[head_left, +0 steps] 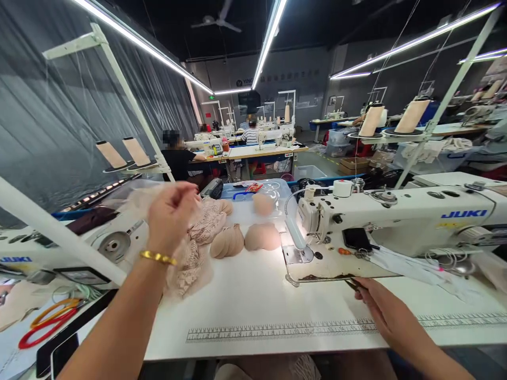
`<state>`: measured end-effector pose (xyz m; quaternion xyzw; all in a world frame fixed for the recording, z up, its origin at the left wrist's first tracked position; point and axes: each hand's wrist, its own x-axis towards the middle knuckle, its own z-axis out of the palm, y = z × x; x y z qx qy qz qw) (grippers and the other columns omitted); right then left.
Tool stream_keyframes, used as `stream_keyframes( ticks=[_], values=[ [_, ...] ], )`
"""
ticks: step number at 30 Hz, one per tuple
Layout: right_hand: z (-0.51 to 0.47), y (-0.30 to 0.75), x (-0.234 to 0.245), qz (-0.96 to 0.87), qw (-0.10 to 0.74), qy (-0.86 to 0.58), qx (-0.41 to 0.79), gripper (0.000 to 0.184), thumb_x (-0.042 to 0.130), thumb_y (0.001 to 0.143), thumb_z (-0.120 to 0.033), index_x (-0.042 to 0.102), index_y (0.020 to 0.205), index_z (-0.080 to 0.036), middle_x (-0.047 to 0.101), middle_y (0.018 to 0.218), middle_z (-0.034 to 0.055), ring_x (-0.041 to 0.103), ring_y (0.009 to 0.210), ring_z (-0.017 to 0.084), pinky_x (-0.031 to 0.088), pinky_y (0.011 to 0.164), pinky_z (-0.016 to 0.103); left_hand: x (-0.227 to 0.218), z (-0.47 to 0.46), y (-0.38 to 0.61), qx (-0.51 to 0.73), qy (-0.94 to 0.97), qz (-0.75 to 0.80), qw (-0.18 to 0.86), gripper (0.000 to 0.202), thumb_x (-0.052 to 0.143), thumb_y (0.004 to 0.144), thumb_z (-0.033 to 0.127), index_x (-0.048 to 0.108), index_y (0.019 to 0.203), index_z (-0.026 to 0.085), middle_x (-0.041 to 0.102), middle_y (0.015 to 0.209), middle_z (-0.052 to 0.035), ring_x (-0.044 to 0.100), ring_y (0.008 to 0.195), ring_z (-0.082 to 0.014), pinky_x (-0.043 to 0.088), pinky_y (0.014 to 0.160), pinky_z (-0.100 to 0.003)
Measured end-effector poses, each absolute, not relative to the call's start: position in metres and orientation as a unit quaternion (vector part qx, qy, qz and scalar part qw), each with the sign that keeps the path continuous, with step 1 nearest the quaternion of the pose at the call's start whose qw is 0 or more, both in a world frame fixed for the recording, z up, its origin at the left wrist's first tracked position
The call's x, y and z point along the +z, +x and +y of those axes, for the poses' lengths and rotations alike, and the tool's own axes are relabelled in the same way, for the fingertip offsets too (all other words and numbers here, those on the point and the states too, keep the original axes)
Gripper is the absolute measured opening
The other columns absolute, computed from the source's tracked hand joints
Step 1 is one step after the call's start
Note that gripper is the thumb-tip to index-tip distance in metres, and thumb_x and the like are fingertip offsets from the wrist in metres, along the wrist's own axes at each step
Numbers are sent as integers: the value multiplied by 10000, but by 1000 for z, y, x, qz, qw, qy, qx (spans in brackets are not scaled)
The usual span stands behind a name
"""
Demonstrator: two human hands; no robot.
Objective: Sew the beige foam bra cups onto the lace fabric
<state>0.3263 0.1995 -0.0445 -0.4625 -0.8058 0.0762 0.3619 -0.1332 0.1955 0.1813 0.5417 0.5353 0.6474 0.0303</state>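
My left hand (171,216), raised over the left of the table, has its fingers closed on sheer beige fabric (138,199), blurred by motion. Beneath it lies a heap of beige zebra-patterned lace (206,224). My right hand (380,306) rests at the table's front right, closed around a small dark pointed tool (351,285); whether it is snips or tweezers I cannot make out. Between the hands are a fanned stack of beige bra cups (227,241) and a second beige cup pile (262,237), left of the sewing machine (400,211).
A printed ruler (285,331) runs along the front edge. Red- and orange-handled scissors (49,323) lie at left. Behind the table stands a clear plastic bin (277,192). A phone (356,239) lies on the machine bed. A co-worker in black (174,158) sits further back.
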Motion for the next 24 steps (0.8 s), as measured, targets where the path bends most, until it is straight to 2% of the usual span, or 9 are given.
stream_keyframes(
  ticks=[2,4,7,9,12,17,20,24],
  values=[
    [185,299,-31,-824,362,-418,127,280,378,1085,-364,573,1261,-267,764,1027,65,751,834,217,622,726,330,137,183,-99,561,587,559,170,260,803,802,415,760,892,176,716,740,-29,654,614,-158,507,532,-257],
    [175,272,-16,-843,348,-381,154,245,447,1083,-352,562,1278,-259,748,1130,78,740,946,221,604,807,328,91,173,-69,446,550,560,430,358,860,730,459,787,962,197,749,792,-49,692,693,-193,545,602,-286],
    [170,238,3,-873,342,-327,117,204,479,1082,-329,578,1224,-222,744,1072,88,710,941,235,558,817,343,42,162,-39,399,530,535,523,520,923,641,460,787,1054,174,781,923,-106,724,854,-248,570,754,-349],
    [171,223,10,-891,320,-317,55,175,457,1086,-291,610,1090,-206,727,934,75,678,848,237,508,753,341,28,157,-30,392,510,513,568,601,935,641,446,766,1154,182,775,1001,-111,708,984,-267,548,848,-366],
    [175,208,10,-899,295,-321,-37,210,470,1066,-213,601,902,-213,653,764,35,604,717,216,411,682,328,24,155,-25,394,494,490,601,635,937,665,410,742,1235,209,731,937,-59,675,999,-244,514,868,-346],
    [174,192,2,-895,305,-310,-94,151,520,992,-99,608,959,-217,635,757,15,569,710,204,353,714,329,26,155,-19,390,508,493,589,632,914,681,339,733,1270,204,578,772,19,541,732,-140,454,705,-276],
    [172,187,1,-896,291,-324,-83,193,505,960,-76,577,851,-218,607,714,10,544,659,193,327,672,328,27,153,-14,382,524,497,576,672,884,679,302,696,1317,207,573,866,9,473,701,-113,434,673,-260],
    [172,206,2,-896,275,-349,-22,234,439,1054,-190,573,863,-214,626,723,13,586,662,194,340,637,320,45,149,-39,349,572,502,546,680,823,730,327,629,1372,215,671,1021,-56,477,701,-125,452,659,-265]
  ],
)
